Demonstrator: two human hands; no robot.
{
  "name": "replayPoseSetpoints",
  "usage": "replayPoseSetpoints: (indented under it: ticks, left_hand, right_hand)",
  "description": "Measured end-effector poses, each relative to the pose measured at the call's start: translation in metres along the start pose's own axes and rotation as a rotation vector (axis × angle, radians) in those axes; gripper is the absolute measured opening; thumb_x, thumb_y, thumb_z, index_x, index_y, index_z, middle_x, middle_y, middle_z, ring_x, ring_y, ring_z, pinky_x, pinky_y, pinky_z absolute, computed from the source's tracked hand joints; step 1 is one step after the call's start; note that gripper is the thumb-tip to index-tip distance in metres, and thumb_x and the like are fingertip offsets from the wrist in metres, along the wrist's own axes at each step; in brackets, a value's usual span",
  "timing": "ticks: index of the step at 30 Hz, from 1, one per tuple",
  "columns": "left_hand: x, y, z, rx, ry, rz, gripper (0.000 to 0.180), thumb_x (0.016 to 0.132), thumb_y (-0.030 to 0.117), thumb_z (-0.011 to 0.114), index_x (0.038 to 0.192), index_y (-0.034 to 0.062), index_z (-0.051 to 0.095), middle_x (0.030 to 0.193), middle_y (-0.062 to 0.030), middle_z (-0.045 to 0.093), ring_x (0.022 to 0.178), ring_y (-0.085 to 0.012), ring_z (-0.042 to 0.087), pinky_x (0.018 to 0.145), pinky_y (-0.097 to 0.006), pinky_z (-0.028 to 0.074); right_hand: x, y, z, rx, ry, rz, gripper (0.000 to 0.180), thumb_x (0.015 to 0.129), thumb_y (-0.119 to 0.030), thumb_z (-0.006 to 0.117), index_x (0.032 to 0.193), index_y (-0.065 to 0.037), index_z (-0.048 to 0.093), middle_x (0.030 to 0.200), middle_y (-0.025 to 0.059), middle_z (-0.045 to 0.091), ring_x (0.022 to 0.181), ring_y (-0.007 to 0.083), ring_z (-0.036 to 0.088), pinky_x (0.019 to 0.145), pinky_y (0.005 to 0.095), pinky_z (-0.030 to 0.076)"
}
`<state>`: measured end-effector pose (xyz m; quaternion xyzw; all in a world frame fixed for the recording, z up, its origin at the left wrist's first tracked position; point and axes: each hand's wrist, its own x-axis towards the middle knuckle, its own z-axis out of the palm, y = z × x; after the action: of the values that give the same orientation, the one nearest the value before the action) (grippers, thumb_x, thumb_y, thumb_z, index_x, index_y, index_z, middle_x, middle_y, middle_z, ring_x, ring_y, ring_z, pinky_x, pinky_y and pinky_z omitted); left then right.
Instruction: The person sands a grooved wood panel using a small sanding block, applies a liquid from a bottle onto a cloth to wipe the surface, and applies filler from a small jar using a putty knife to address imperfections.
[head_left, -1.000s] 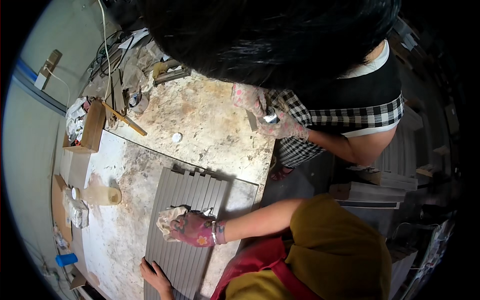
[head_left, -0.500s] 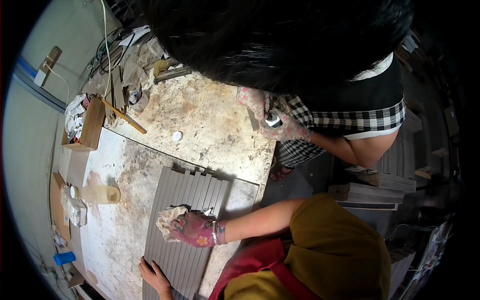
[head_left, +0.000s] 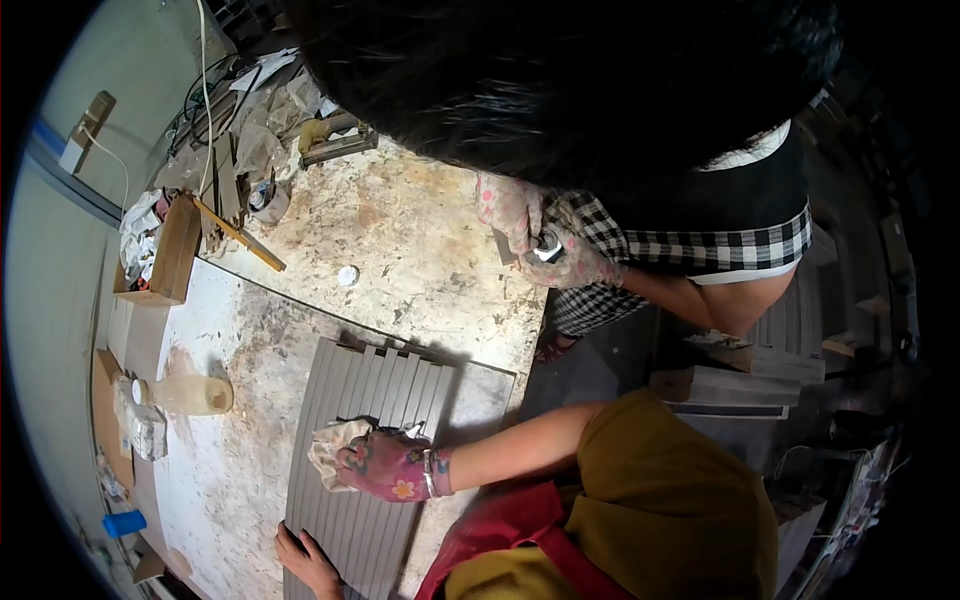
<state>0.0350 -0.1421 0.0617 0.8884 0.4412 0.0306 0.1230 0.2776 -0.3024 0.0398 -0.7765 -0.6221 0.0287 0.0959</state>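
1. Two hands of the wearer bear on one set of long, narrow, grey slats (head_left: 350, 515), laid side by side at seven o'clock from the centre of view, on an off-white, brown-stained tabletop (head_left: 245, 465). Their far ends, toward twelve, are uneven.

2. Right hand (head_left: 382, 466), in a purple-pink flowered glove: fingers gathered round a crumpled off-white cloth (head_left: 335, 455), which sits at nine o'clock from the glove and against the slats. Small dark and pale marks beside the glove at twelve cannot be identified.

3. Left hand (head_left: 308, 562), bare: at seven o'clock from the glove, fingers slightly spread, lying on the slats by their outer edge; nothing is seen in its grasp.

4. Change over the last second: minor. Table objects all sit a little further toward nine o'clock together, consistent with a slight turn of the wearer's head. Against the slats, cloth and both hands show almost no displacement.

5. Bearing on the work: contact is maintained at much the same spot; no clear advance along the slats is recorded. Any difference in surface finish is too fine to tell.

6. Co-worker, at one o'clock: dark-haired head (head_left: 560, 80) reaches further toward three than before; pink-dotted gloved hands (head_left: 580, 266) remain closed about a small dark-and-white item (head_left: 547, 247).

7. Nearby: a clear plastic bottle with pale yellowish contents (head_left: 195, 395), on its side at ten o'clock from the cloth; a round white cap (head_left: 347, 275) at twelve.
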Motion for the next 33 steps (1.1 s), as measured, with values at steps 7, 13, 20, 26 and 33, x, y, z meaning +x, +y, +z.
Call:
replayPoseSetpoints:
  ticks: [7, 13, 20, 26, 33]
  left_hand:
    - [0.000, 0.007, 0.000, -0.010, -0.003, 0.001, 0.054, 0.098, 0.036, 0.044, 0.133, -0.0050, 0.043, 0.130, -0.0261, 0.046, 0.119, -0.0427, 0.043, 0.102, -0.047, 0.031]
    - [-0.009, -0.009, 0.001, -0.038, 0.050, 0.022, 0.047, 0.092, 0.023, 0.051, 0.128, -0.0064, 0.047, 0.121, -0.0266, 0.051, 0.112, -0.0429, 0.048, 0.098, -0.047, 0.036]
    - [0.008, 0.005, -0.007, -0.033, 0.091, 0.085, 0.043, 0.087, 0.024, 0.057, 0.122, 0.0000, 0.053, 0.112, -0.0191, 0.056, 0.106, -0.0378, 0.050, 0.094, -0.045, 0.036]
    - [-0.003, 0.002, -0.009, -0.018, 0.157, 0.086, 0.039, 0.090, 0.027, 0.055, 0.123, 0.0051, 0.053, 0.109, -0.0142, 0.056, 0.105, -0.0326, 0.051, 0.096, -0.044, 0.035]
    - [-0.001, 0.000, 0.000, -0.012, 0.154, 0.097, 0.038, 0.092, 0.026, 0.050, 0.125, 0.0068, 0.052, 0.111, -0.0126, 0.056, 0.107, -0.0301, 0.051, 0.098, -0.044, 0.034]
  right_hand:
    - [-0.008, 0.012, -0.009, 0.190, 0.109, -0.049, 0.014, 0.086, -0.023, 0.048, 0.093, -0.012, 0.052, 0.092, 0.0053, 0.048, 0.081, 0.0193, 0.053, 0.064, 0.0339, 0.046]
    - [0.001, 0.006, -0.014, 0.390, -0.008, -0.032, 0.026, 0.092, -0.021, 0.044, 0.110, -0.011, 0.059, 0.101, 0.0098, 0.060, 0.092, 0.0243, 0.063, 0.071, 0.0364, 0.053]
    - [-0.002, 0.053, -0.056, 0.715, -0.062, 0.044, 0.038, 0.086, -0.024, 0.064, 0.120, -0.007, 0.058, 0.123, 0.0164, 0.057, 0.113, 0.0332, 0.056, 0.095, 0.0393, 0.047]
    - [0.018, 0.108, -0.098, 1.012, 0.354, 0.307, 0.027, 0.091, -0.021, 0.059, 0.113, -0.004, 0.059, 0.106, 0.0116, 0.062, 0.099, 0.0181, 0.060, 0.085, 0.0339, 0.050]
    - [0.060, -0.001, -0.018, 0.292, 0.103, 0.050, 0.031, 0.087, -0.012, 0.052, 0.115, 0.002, 0.053, 0.096, 0.0189, 0.066, 0.089, 0.0324, 0.065, 0.075, 0.0429, 0.052]
